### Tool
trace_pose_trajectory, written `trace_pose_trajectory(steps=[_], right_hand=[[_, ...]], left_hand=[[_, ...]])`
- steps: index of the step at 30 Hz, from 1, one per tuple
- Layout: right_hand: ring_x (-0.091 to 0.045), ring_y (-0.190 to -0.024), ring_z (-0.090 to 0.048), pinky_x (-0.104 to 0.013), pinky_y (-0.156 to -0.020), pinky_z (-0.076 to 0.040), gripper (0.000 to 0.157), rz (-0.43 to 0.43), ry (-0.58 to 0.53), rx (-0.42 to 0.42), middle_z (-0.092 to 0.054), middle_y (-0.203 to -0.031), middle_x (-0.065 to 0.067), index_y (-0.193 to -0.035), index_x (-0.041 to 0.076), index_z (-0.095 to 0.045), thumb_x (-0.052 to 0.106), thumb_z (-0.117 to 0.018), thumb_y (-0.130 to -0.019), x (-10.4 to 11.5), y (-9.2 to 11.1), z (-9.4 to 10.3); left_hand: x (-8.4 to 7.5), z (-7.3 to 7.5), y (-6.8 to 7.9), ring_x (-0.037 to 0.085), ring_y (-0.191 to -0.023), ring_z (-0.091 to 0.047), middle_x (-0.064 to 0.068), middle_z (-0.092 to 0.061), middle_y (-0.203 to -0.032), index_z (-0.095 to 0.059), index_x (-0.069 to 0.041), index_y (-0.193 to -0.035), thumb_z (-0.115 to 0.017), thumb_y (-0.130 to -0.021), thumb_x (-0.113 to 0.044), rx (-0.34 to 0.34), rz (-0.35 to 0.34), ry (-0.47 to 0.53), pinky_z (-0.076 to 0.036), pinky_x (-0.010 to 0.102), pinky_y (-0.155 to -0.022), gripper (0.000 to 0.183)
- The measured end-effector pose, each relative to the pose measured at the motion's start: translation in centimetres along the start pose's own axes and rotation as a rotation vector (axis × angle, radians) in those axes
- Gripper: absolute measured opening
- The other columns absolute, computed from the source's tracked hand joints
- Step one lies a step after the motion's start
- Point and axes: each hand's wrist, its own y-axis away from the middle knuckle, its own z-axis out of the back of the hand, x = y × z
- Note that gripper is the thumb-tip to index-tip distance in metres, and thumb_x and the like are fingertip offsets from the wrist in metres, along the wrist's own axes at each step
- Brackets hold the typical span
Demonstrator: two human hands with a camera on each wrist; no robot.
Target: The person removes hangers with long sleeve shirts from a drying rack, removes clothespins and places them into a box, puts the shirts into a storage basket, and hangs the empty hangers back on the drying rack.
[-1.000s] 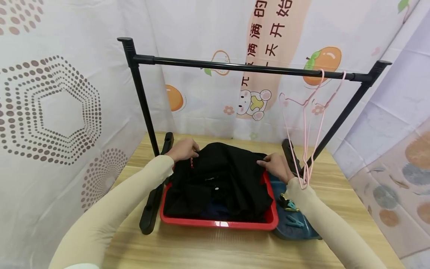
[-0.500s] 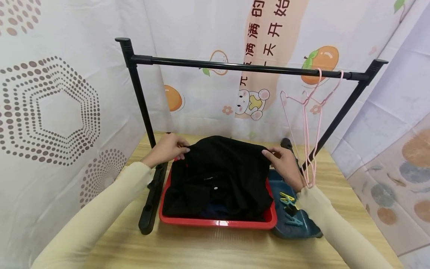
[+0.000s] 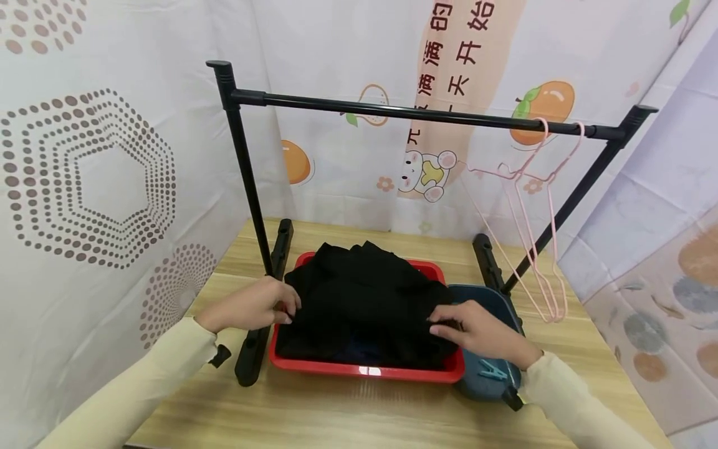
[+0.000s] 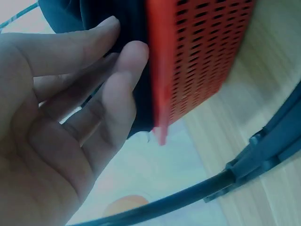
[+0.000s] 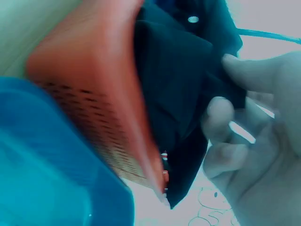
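Black garments fill a red perforated basket, and the uppermost black garment lies bunched and folded over toward the front. At its left edge my left hand pinches the dark cloth, thumb against fingers. My right hand pinches the garment's right side above the basket's rim. In the right wrist view, the cloth runs from between the thumb and forefinger, and a pale button shows on it. The left wrist view shows the fingers close beside the red rim.
A black rack stands over the basket, with pink hangers at its right end. Right of the red basket sits a blue basket holding a teal clothes peg. Curtains surround the wooden table.
Both hands have come down toward the front, folding the garment's raised back edge forward. The basket's back rim has come into view, and the label and button are covered in the head view.
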Motion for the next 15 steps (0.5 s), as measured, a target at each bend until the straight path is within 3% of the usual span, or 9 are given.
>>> trace_pose_trajectory(steps=[6,9,12,15], right_hand=[[0.002,-0.073,-0.055,-0.023,-0.065,-0.051,0.006,-0.06,0.096,0.107,-0.068,-0.093,0.015,-0.104,0.022,-0.073,0.023,-0.067,-0.102,-0.3,0.4,-2.2],[-0.001,-0.072,-0.048,-0.022,-0.057,-0.045,0.003,-0.109,0.191,0.122,-0.062,-0.09,0.015,-0.102,0.024,-0.073,0.024,-0.072,-0.099,0.1,0.3,-3.1],[-0.003,-0.068,-0.041,-0.021,-0.05,-0.036,0.004,-0.122,0.293,0.128,-0.053,-0.082,0.014,-0.099,0.027,-0.072,0.026,-0.074,-0.096,0.5,0.0,-3.7],[-0.005,-0.067,-0.039,-0.021,-0.049,-0.032,0.007,-0.123,0.352,0.139,-0.046,-0.078,0.013,-0.098,0.028,-0.071,0.035,-0.071,-0.099,0.7,-0.4,-3.9]], left_hand=[[-0.2,-2.0,-0.9,0.006,-0.079,-0.063,-0.007,-0.071,-0.093,-0.076,-0.017,-0.087,-0.08,-0.085,0.001,0.07,0.012,-0.098,-0.056,0.029,-0.07,0.018],[-0.5,-2.6,-1.4,0.005,-0.078,-0.064,-0.008,-0.07,-0.088,-0.077,-0.015,-0.087,-0.078,-0.087,0.001,0.124,0.0,-0.126,-0.055,0.027,-0.069,0.016],[-0.4,-2.3,-1.8,0.001,-0.071,-0.059,-0.009,-0.068,-0.081,-0.077,-0.015,-0.084,-0.074,-0.093,-0.002,0.155,-0.046,-0.089,-0.054,0.024,-0.067,0.015],[0.0,-1.5,-2.6,0.001,-0.064,-0.05,-0.011,-0.064,-0.076,-0.075,-0.017,-0.084,-0.069,-0.099,-0.009,0.088,-0.05,-0.023,-0.05,0.025,-0.065,0.017]])
